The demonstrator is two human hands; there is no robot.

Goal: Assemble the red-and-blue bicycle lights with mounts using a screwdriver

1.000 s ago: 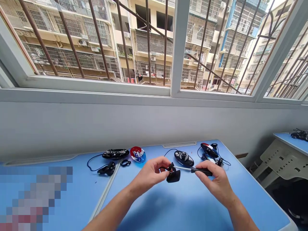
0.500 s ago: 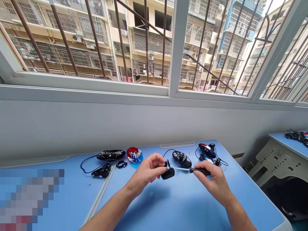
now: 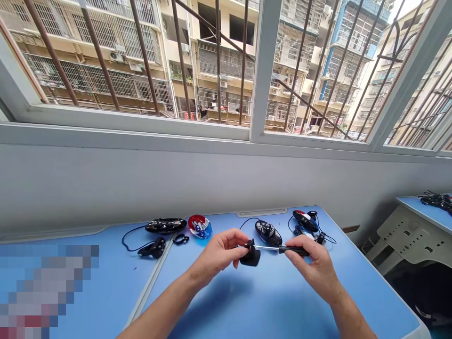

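My left hand [image 3: 224, 249] pinches a small black plastic part [image 3: 250, 257] above the blue table. The part has a rounded block at its bottom and a thin upright piece on top; its exact kind I cannot make out. My right hand [image 3: 310, 256] is wrapped around the black handle of a screwdriver [image 3: 270, 248]. Its metal shaft points left, and the tip meets the upper portion of the black part. Just behind the shaft lies a black oval device [image 3: 268, 232] with a thin cable.
Further left are a red, white and blue bowl [image 3: 199, 227] of small parts, a black ring [image 3: 181, 239], a glossy black oval device [image 3: 165, 225] and a cabled black piece [image 3: 152, 248]. More cabled parts [image 3: 305, 222] lie at the back right. A wall and barred window stand behind the table [image 3: 282, 301].
The black part has turned in my left hand, and the screwdriver tip now touches it where a gap showed before. The view has shifted slightly.
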